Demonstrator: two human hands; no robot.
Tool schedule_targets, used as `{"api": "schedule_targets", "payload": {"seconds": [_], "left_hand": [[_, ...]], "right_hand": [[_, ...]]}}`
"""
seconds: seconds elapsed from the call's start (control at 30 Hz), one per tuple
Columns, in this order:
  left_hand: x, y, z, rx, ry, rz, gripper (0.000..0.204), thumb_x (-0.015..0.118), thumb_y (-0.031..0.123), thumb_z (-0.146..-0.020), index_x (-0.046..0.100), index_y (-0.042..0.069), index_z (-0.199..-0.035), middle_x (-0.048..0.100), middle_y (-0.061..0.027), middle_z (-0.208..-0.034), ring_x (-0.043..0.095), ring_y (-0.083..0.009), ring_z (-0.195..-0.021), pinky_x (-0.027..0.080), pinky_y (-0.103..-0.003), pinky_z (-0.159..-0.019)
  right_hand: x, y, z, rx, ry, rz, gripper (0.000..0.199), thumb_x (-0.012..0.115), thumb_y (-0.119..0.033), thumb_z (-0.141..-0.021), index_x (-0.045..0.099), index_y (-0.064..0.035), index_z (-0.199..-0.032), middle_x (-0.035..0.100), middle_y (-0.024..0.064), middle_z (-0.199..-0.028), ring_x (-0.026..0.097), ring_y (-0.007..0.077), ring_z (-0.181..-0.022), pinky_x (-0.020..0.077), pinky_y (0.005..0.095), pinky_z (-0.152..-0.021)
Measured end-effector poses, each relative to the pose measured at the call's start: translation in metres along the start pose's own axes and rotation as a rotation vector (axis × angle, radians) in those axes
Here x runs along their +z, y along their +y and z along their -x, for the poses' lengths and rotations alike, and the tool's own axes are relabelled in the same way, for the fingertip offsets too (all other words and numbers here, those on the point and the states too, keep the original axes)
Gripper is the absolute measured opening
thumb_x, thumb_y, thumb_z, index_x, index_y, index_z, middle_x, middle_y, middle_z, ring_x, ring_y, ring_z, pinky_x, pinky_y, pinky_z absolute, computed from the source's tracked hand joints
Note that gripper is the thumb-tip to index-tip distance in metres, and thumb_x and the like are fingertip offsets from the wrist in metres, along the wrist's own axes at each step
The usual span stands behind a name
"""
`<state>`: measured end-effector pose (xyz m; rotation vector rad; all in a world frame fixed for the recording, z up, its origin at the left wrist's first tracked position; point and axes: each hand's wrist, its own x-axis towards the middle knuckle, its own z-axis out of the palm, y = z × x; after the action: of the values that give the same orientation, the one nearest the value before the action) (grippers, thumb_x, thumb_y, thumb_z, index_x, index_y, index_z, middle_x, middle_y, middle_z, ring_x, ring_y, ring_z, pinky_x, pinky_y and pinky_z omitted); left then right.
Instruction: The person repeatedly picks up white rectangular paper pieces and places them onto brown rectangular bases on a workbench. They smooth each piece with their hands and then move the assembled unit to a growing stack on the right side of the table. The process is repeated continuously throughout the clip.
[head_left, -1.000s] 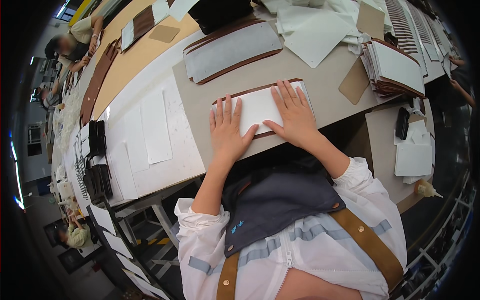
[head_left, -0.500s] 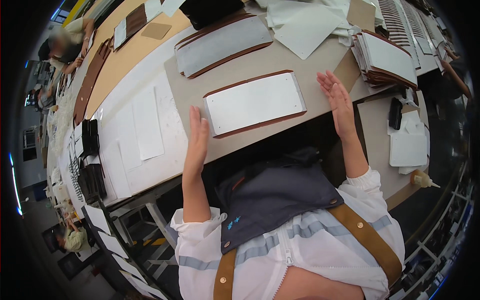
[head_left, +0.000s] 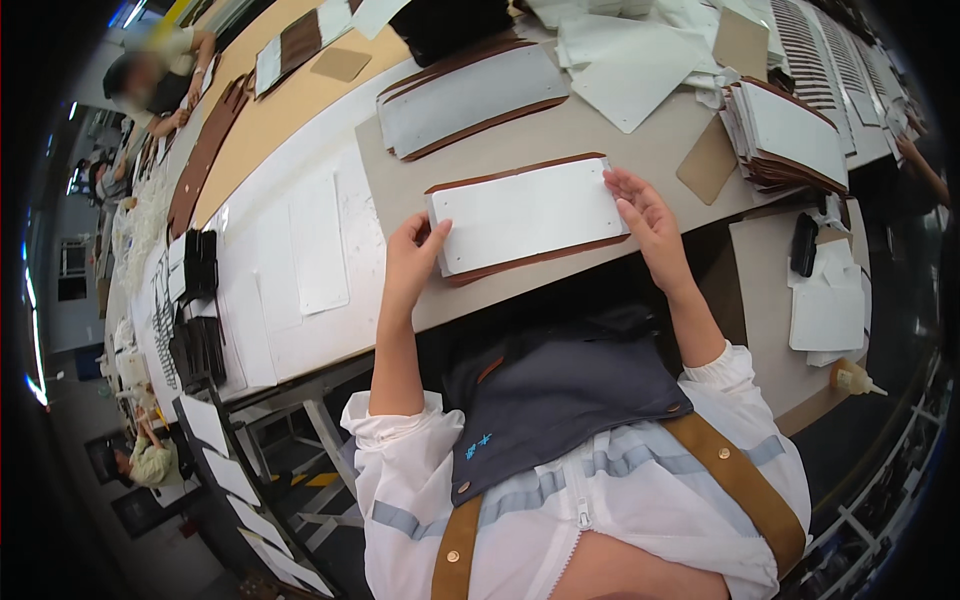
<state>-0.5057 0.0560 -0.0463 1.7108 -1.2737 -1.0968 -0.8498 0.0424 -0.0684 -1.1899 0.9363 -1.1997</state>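
Observation:
A white rectangular panel [head_left: 535,215] with small holes near its corners lies on brown leather-like pieces [head_left: 530,260], whose edges show along its long sides. At its left end my left hand [head_left: 412,255] is closed, with the thumb over the edge. My right hand [head_left: 648,225] has its thumb and fingers curled around the right end. Fingers beneath the edges are hidden. Just behind lies a similar pale panel [head_left: 475,100] on brown pieces.
At the right stands a stack of white and brown sheets [head_left: 785,130], beside a tan card [head_left: 708,160]. White sheets [head_left: 630,75] lie at the back. A lower right surface holds a glue bottle [head_left: 852,378]. Black pieces [head_left: 195,345] lie left. A co-worker [head_left: 160,75] sits far left.
Both hands have come inward from beside the panel and now hold its two ends. The view has shifted slightly, moving the table contents to the right in the picture.

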Motion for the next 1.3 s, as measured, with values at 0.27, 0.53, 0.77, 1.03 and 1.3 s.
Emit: {"api": "schedule_targets", "payload": {"seconds": [0.27, 0.53, 0.77, 1.03, 1.3], "left_hand": [[0.027, 0.020, 0.015, 0.391, 0.228, 0.333, 0.021, 0.066, 0.017, -0.103, 0.070, -0.003, -0.109, 0.071, -0.0057, -0.093, 0.063, -0.0107, -0.086, 0.048, -0.024, -0.077], [0.035, 0.023, 0.024, 0.313, 0.068, 0.276, 0.023, 0.060, 0.018, -0.106, 0.071, -0.002, -0.108, 0.074, -0.0091, -0.093, 0.069, -0.0154, -0.088, 0.053, -0.029, -0.082], [0.040, -0.004, 0.014, 0.191, 0.056, 0.257, 0.017, 0.064, 0.015, -0.103, 0.071, 0.000, -0.106, 0.071, -0.0053, -0.089, 0.066, -0.0113, -0.084, 0.052, -0.026, -0.081], [0.047, 0.034, -0.042, 0.629, 0.223, -0.434, 0.036, 0.078, 0.021, -0.090, 0.066, 0.005, -0.120, 0.067, -0.0137, -0.118, 0.062, -0.0315, -0.115, 0.048, -0.042, -0.099], [0.058, 0.017, -0.152, 0.899, 0.224, -1.021, 0.059, 0.069, 0.037, -0.096, 0.053, 0.010, -0.146, 0.053, -0.0178, -0.151, 0.045, -0.0373, -0.143, 0.039, -0.048, -0.116]], "right_hand": [[-0.014, -0.010, -0.007, -0.001, 0.137, 0.064, 0.033, 0.065, -0.009, -0.101, 0.061, 0.0029, -0.132, 0.067, 0.0068, -0.124, 0.060, 0.0130, -0.115, 0.0452, 0.0286, -0.102], [-0.104, -0.135, -0.039, -0.324, 0.554, 0.178, 0.017, 0.070, -0.018, -0.100, 0.072, -0.0025, -0.107, 0.068, -0.0034, -0.095, 0.058, 0.0028, -0.086, 0.0457, 0.0193, -0.079], [-0.362, -0.199, -0.028, -0.143, 0.733, 0.395, 0.034, 0.073, -0.025, -0.099, 0.070, 0.0023, -0.119, 0.072, 0.0030, -0.104, 0.065, 0.0084, -0.091, 0.0516, 0.0235, -0.081], [-0.276, -0.121, -0.064, -0.432, 0.812, 1.371, 0.056, 0.068, -0.042, -0.098, 0.061, -0.0017, -0.136, 0.059, 0.0207, -0.138, 0.052, 0.0365, -0.132, 0.0375, 0.0459, -0.114], [-0.013, -0.026, -0.032, -0.549, 0.173, 1.074, 0.041, 0.074, -0.018, -0.090, 0.064, -0.0070, -0.128, 0.055, 0.0146, -0.142, 0.042, 0.0356, -0.141, 0.0331, 0.0509, -0.117]]}}
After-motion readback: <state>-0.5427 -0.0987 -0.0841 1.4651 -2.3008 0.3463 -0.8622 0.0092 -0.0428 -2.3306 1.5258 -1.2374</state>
